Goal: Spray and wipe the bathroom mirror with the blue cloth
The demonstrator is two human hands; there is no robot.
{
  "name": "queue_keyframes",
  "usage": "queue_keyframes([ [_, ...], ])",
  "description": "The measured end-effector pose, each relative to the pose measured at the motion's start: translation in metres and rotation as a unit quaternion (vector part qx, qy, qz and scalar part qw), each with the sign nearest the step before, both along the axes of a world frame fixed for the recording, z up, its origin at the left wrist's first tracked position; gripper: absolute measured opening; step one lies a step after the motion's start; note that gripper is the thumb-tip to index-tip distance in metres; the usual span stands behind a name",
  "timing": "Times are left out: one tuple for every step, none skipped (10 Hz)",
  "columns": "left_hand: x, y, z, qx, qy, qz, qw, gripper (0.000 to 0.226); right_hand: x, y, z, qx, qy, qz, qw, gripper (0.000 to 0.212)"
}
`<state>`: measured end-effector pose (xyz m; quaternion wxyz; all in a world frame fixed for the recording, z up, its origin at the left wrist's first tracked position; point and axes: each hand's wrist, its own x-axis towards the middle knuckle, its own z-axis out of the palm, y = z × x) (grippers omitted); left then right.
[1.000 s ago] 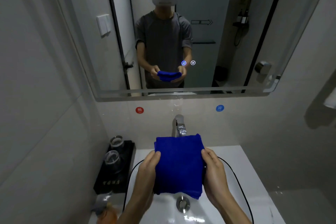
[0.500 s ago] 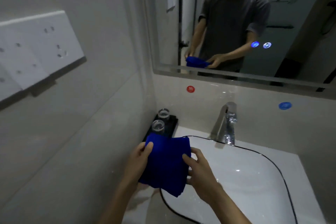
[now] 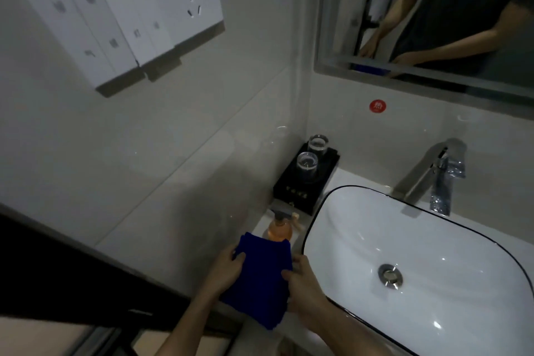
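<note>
Wall [image 3: 144, 153]: pale tile to the person's left, carrying a row of white sockets [image 3: 161, 6] high up. No bearing on the task.

Mirror [image 3: 433, 9]: fixed above the basin, only its lower left part in view. The glass shows the person's arms and a strip of blue at the bottom edge. No spray or wipe marks can be made out, so the surface is judged not yet treated.

Basin [image 3: 433, 269]: white, dark-rimmed, set into the table [image 3: 341, 175], tap [image 3: 439, 179] at the back. It looks dry and empty.

Cloth [image 3: 260, 277]: deep blue, folded into a thick oblong pad, its layers squared at the top and hanging loose at the bottom. It is held low over the table's left end, just left of the basin rim and in front of the bottle. It appears dry, though the dim light makes this uncertain. The folded form suits wiping: it gives a firm flat face.

Left hand [image 3: 224, 272]: fingers closed on the cloth's left edge, thumb over the front.

Right hand [image 3: 303, 283]: fingers pinching the right edge, thumb on the front face. The two-handed hold is judged to keep the fold together while one hand frees itself for the bottle.

Tray [image 3: 306, 182]: black, in the corner, bearing two upturned glasses [image 3: 307, 165].

Bottle [image 3: 279, 227]: amber liquid, spray head on top, standing between the tray and the cloth, upright and untouched. It sits within easy reach, and is judged the next thing to take up.
</note>
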<state>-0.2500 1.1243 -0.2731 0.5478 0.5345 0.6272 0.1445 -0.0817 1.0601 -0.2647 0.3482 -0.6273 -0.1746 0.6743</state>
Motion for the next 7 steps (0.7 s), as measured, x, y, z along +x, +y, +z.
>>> queue_keyframes([
  [-0.004, 0.01, -0.019, 0.002, 0.024, -0.021, 1.0, 0.023, -0.007, 0.005, -0.007, -0.003, 0.017, -0.016, 1.0, 0.03],
  [-0.005, 0.02, -0.037, 0.005, 0.047, -0.041, 0.998, 0.024, -0.011, 0.012, -0.023, -0.013, 0.024, -0.041, 0.999, 0.026],
  [-0.003, 0.026, -0.049, 0.005, 0.075, -0.052, 0.996, 0.027, -0.013, 0.022, -0.062, -0.017, -0.033, -0.025, 0.999, 0.021],
  [0.003, 0.028, -0.054, 0.008, 0.102, -0.062, 0.993, 0.028, -0.012, 0.031, -0.111, -0.013, -0.083, 0.018, 0.996, 0.027],
  [0.005, 0.031, -0.058, 0.014, 0.115, -0.075, 0.99, 0.025, -0.014, 0.036, -0.101, -0.038, -0.092, 0.02, 0.995, 0.028],
  [0.006, 0.036, -0.063, 0.012, 0.136, -0.1, 0.985, 0.027, -0.015, 0.039, -0.11, -0.017, -0.145, 0.056, 0.988, 0.017],
  [0.005, 0.045, -0.067, 0.052, 0.169, -0.103, 0.979, 0.025, -0.014, 0.041, -0.124, 0.023, -0.201, 0.086, 0.976, 0.015],
])
